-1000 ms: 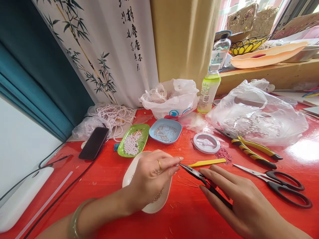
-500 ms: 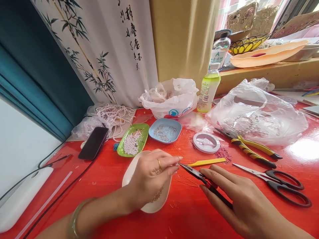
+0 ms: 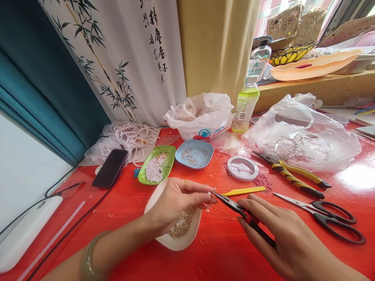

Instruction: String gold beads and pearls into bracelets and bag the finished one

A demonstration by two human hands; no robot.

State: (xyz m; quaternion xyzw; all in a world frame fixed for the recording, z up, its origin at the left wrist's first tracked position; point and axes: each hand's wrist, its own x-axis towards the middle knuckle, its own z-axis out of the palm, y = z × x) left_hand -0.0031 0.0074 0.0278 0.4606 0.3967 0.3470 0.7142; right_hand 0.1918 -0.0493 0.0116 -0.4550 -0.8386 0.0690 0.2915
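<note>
One small beaded piece (image 3: 209, 193) sits at the fingertips of the left hand (image 3: 178, 199), whose thumb and forefinger are pinched together on it, above the red tabletop (image 3: 231, 253) and just past the edge of the white dish (image 3: 152, 203). The right hand (image 3: 283, 230) is curled part-closed round the handles of black-and-red needle-nose pliers (image 3: 233, 205), their tip touching the piece or very close to it; whether their jaws grip anything is too small to tell. From here, I judge, the narrow nose could slip and nip a fingertip if squeezed at a poor angle, while too much force could chip a bead. A loosened pinch might drop the piece among the gold-coloured beads (image 3: 183, 224) in the dish, or down beside the yellow tweezers (image 3: 244, 191). As for its looks, the piece is tiny and partly covered by the fingers: a pale, pearly glint shows at the pinch, and a whitish bead (image 3: 208, 210) appears just below, near thin wire strands (image 3: 222, 214); its full shape cannot be made out
</note>
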